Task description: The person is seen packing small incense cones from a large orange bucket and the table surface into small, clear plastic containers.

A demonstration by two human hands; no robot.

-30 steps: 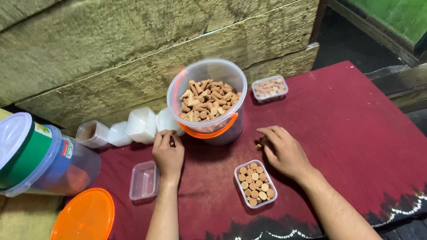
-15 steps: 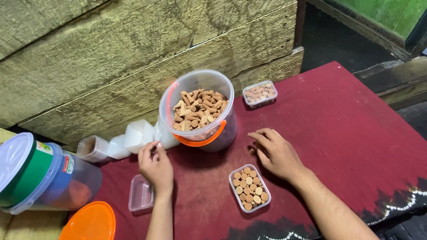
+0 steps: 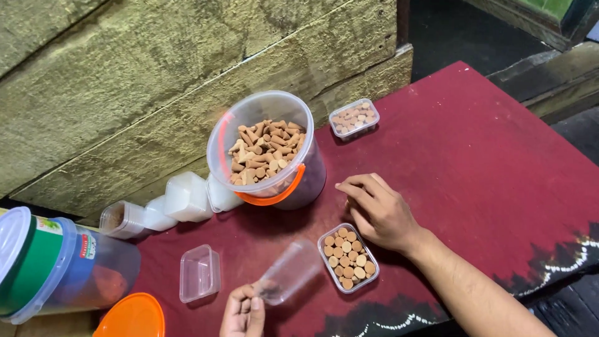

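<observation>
The left hand (image 3: pixel 243 312) pinches a clear lid (image 3: pixel 288 272), just left of the filled box (image 3: pixel 347 257). The right hand (image 3: pixel 380 209) rests just above that box, fingers loosely curled, holding nothing; the bucket (image 3: pixel 265 150) stands behind it.

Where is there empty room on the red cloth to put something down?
The red cloth is bare right of the right hand, below the far small box. It is crowded around the tub, the filled box and the left hand.

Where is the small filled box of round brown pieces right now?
In the head view, the filled box sits low and centre on the red cloth, just beneath the right hand and in front of the bucket.
</observation>
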